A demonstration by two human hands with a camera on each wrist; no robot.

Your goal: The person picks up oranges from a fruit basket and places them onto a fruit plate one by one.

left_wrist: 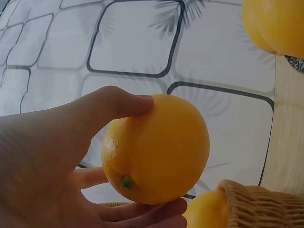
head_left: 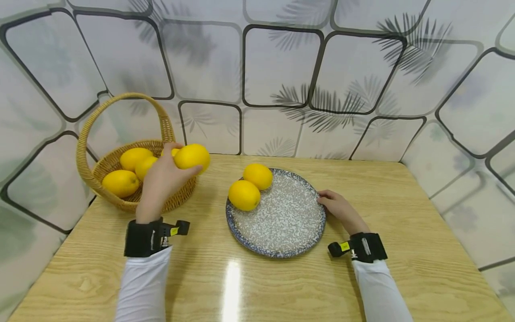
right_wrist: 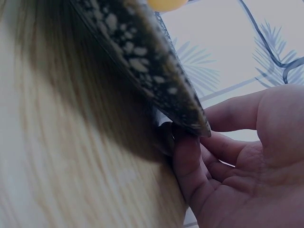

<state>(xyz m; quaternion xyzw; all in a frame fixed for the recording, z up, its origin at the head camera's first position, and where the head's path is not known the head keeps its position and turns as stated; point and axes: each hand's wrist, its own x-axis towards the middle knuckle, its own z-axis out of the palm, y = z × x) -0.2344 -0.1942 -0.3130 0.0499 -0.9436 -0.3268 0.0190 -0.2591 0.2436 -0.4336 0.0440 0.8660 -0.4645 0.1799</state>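
One lemon (head_left: 192, 156) in left hand (head_left: 161, 181), long axis sideways, above basket (head_left: 92, 176).

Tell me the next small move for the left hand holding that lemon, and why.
Probably carry the lemon rightward and set it on the plate: the left hand grips it above the basket rim, two lemons already lie there, and the right hand touches the plate's edge.

A light wooden table (head_left: 402, 214) with visible grain fills the lower half of the head view, and a bright streak of glare lies on it at six o'clock. Behind it, from nine round to three o'clock, stands a pale wall (head_left: 209, 62) printed with dark rounded-square outlines and grey palm-leaf shadows. It folds inward at both sides.
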